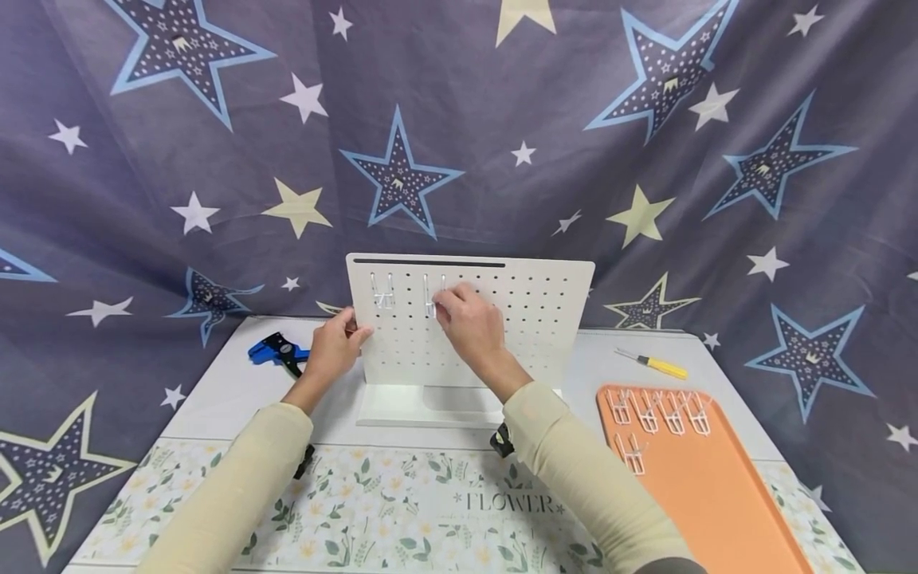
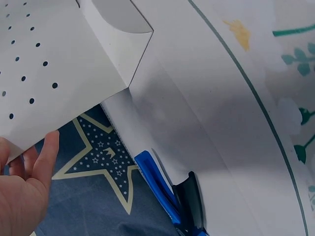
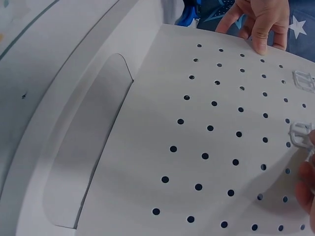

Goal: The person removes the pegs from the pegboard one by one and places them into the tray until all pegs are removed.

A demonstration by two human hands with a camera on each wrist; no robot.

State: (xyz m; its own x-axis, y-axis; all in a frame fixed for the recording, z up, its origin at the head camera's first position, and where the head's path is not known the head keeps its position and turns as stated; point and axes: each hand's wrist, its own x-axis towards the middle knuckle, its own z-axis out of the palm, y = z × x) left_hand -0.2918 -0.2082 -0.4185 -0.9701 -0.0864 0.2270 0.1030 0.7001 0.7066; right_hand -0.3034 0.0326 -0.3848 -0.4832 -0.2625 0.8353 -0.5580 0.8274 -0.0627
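A white pegboard stands upright on its base in the head view. My left hand grips its left edge, thumb on the front face and fingers behind; the right wrist view shows this left hand at the board's edge. With my right hand I pinch a white wire hook against the upper part of the board, and the fingers cover part of it. To its left, another white wire hook hangs in the holes near the top left corner.
On the right lies an orange tray with several white wire hooks. Behind it is a yellow-handled screwdriver. A blue and black hand tool lies left of the board. A star-patterned curtain hangs behind the table.
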